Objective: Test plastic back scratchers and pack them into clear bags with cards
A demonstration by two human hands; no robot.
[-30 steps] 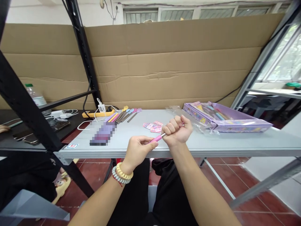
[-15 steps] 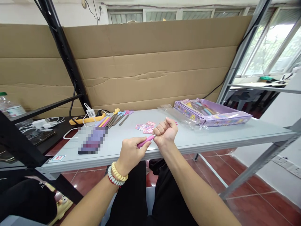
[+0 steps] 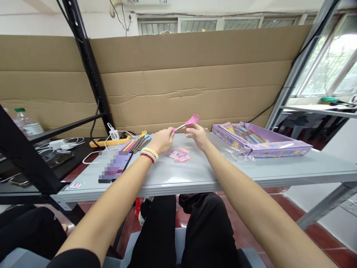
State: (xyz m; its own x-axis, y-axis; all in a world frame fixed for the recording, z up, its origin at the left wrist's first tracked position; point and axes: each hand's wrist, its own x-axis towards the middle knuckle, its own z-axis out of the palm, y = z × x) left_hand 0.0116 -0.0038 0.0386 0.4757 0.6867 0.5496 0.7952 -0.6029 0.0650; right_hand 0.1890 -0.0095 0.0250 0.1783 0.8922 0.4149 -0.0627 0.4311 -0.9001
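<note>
The left arm (image 3: 111,208) and the right arm (image 3: 251,197) are slanting forward and inward, the 2 hands sitting near but apart. The left hand (image 3: 160,140) is showing its back, thumb and fingers pinching. The right hand (image 3: 199,135) is pointing leftward, its fingers bending.

The smooth grey tabletop (image 3: 181,178) bears several small pink printed cards (image 3: 182,158), lying just nearer the wearer than the left grip (image 3: 162,140) and right grip (image 3: 197,134), between them. Left of the left grip lie claw-headed back scratchers (image 3: 140,143); farther left and nearer, a smartphone (image 3: 118,163), mostly pixelated. Right of the right grip come crumpled clear plastic wrap (image 3: 227,148), then an open purple cardboard box (image 3: 279,152).
</note>
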